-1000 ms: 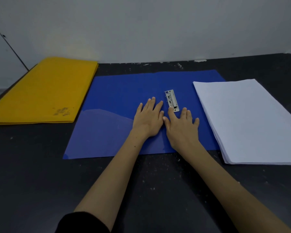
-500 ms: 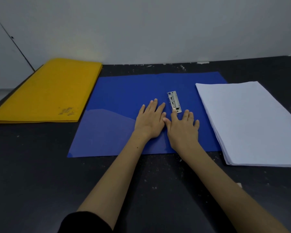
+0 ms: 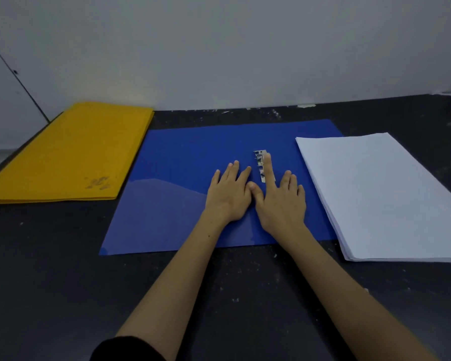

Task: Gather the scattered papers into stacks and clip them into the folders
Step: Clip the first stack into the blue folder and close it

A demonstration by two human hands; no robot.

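Head view: flat hands (image 3: 255,196) press glossy blue folder (image 3: 182,157).

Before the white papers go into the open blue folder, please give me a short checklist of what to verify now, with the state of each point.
1. The open blue plastic folder lies flat on the dark table: ok.
2. The left hand holds the folder down with straight fingers: ok.
3. The right hand has its index finger on the small metal clip: ok.
4. The clip is open to receive paper: cannot tell, the finger covers part of it.
5. The stack of white paper sheets is gathered beside the folder, edges roughly even: ok.
6. The stack of yellow folders lies apart, out of the way: ok.
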